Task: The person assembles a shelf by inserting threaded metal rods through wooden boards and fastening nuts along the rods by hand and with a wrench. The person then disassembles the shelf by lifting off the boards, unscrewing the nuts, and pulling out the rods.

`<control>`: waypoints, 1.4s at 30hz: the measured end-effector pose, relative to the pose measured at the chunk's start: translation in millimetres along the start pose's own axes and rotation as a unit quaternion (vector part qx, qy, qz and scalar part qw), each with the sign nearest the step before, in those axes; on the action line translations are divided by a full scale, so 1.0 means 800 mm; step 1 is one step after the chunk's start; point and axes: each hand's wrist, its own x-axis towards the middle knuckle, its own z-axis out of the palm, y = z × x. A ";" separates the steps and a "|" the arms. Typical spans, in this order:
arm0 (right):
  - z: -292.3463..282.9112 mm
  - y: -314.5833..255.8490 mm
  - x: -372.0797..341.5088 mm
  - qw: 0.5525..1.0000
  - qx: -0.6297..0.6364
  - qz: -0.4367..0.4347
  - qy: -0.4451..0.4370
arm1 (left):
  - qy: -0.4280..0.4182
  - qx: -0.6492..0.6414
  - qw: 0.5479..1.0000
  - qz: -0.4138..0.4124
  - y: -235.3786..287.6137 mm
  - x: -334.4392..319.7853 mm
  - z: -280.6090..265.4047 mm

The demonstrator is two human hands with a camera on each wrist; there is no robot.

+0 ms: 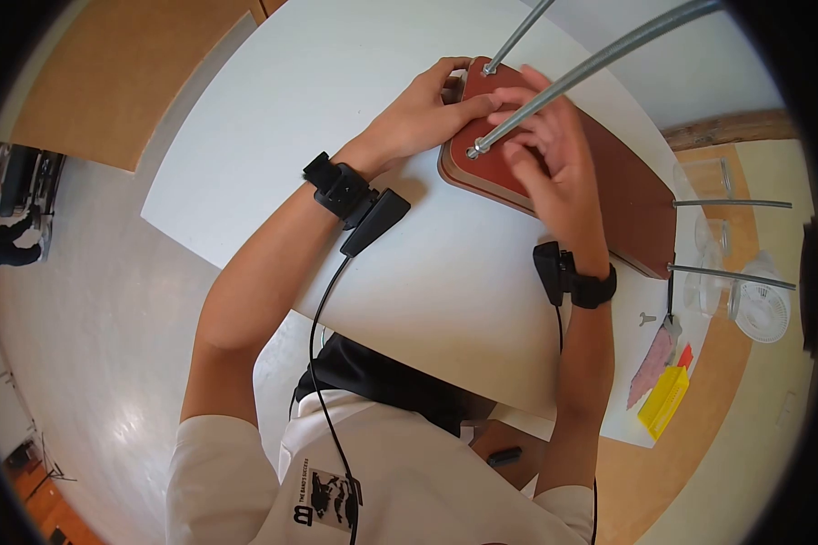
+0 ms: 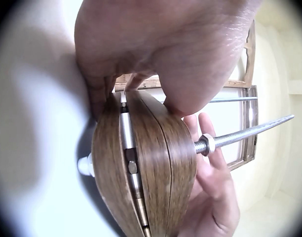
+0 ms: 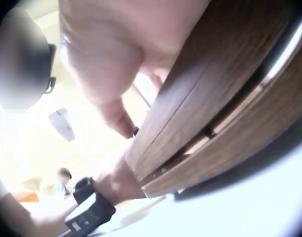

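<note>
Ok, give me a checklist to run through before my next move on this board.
1. Left hand gripping the end of the wood-grained board: ok.
2. Nearer hex nut threaded onto its rod: ok.
3. Nearer hex nut flush with the board: not ok, thread shows between them.
4. Right hand touching that nut: cannot tell, though it is close.
5. Farther nut tight: cannot tell.

The block (image 1: 632,186) by the bench's far edge has a smooth, matt red-brown face and smooth wood-grained sides with a soft gloss. Threaded rods (image 2: 249,131) of shiny grey metal stand out from it, one bearing a bright metal nut (image 2: 208,144). The bench (image 1: 418,300) is smooth and white. Toward its near right corner lies a yellow piece (image 1: 663,402), plastic-looking; the wristband (image 1: 340,193) is matt black.
</note>
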 end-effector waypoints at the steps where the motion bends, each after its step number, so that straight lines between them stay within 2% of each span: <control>1: -0.003 0.003 0.001 1.000 0.001 -0.001 0.000 | 0.006 0.004 1.000 0.004 -0.002 0.000 0.001; 4: -0.002 0.004 0.001 0.997 -0.061 -0.048 -0.002 | 0.006 0.004 1.000 0.003 0.001 0.000 0.000; 6: 0.013 -0.006 -0.002 0.982 -0.173 -0.078 0.005 | 0.000 -0.001 1.000 -0.004 0.000 0.000 0.000; 10: -0.003 -0.002 0.000 0.995 -0.092 -0.031 -0.007 | 0.007 0.006 1.000 0.008 -0.003 0.001 0.001; 12: -0.012 -0.004 0.003 0.999 0.043 0.015 0.016 | 0.007 0.005 1.000 0.005 -0.001 0.000 0.000; 13: -0.008 -0.003 0.002 0.999 0.043 0.015 0.015 | 0.006 0.003 1.000 0.000 0.000 -0.001 0.000; 15: 0.005 -0.001 0.000 0.991 -0.103 -0.082 -0.009 | 0.005 0.001 1.000 -0.005 0.001 0.000 -0.001; 18: 0.012 -0.004 -0.002 0.989 -0.134 -0.057 0.020 | -0.003 -0.006 1.000 0.010 -0.003 0.001 0.000; 19: 0.009 -0.004 -0.002 0.989 -0.135 -0.057 0.021 | 0.002 -0.001 1.000 0.010 -0.004 0.001 0.001; 21: -0.002 -0.002 0.000 1.000 0.016 0.013 0.001 | 0.008 0.004 1.000 0.010 -0.003 0.000 0.001; 24: -0.009 0.001 0.003 0.999 0.038 -0.012 0.014 | 0.010 0.013 1.000 0.016 0.000 -0.001 0.001; 25: -0.005 0.001 0.002 0.999 0.039 -0.013 0.014 | 0.009 0.012 1.000 0.010 0.001 -0.001 0.001; 27: 0.011 -0.003 -0.002 0.991 -0.103 -0.088 0.003 | 0.008 0.012 1.000 0.002 0.000 -0.001 0.001; 31: 0.004 -0.002 -0.001 0.993 -0.106 -0.057 0.021 | 0.001 -0.001 1.000 0.006 -0.003 0.002 0.001; 33: -0.011 -0.001 0.002 0.998 0.061 0.004 0.023 | 0.002 0.001 1.000 0.000 -0.005 0.001 -0.001; 35: -0.006 0.003 0.001 1.000 0.016 -0.021 0.013 | 0.011 0.011 0.999 0.034 -0.006 0.002 0.001; 36: -0.003 0.003 0.001 0.998 -0.030 -0.046 0.005 | 0.012 0.011 0.999 0.033 -0.005 0.002 0.000; 37: 0.003 0.003 -0.001 0.999 -0.029 -0.045 0.005 | 0.007 0.005 1.000 0.025 -0.005 0.001 -0.001; 39: 0.014 -0.001 -0.002 0.992 -0.111 -0.048 0.018 | 0.000 -0.002 1.000 0.016 -0.003 0.000 0.000; 42: 0.007 0.002 -0.003 0.994 -0.095 -0.046 0.001 | -0.002 0.000 1.000 0.015 -0.003 -0.001 0.000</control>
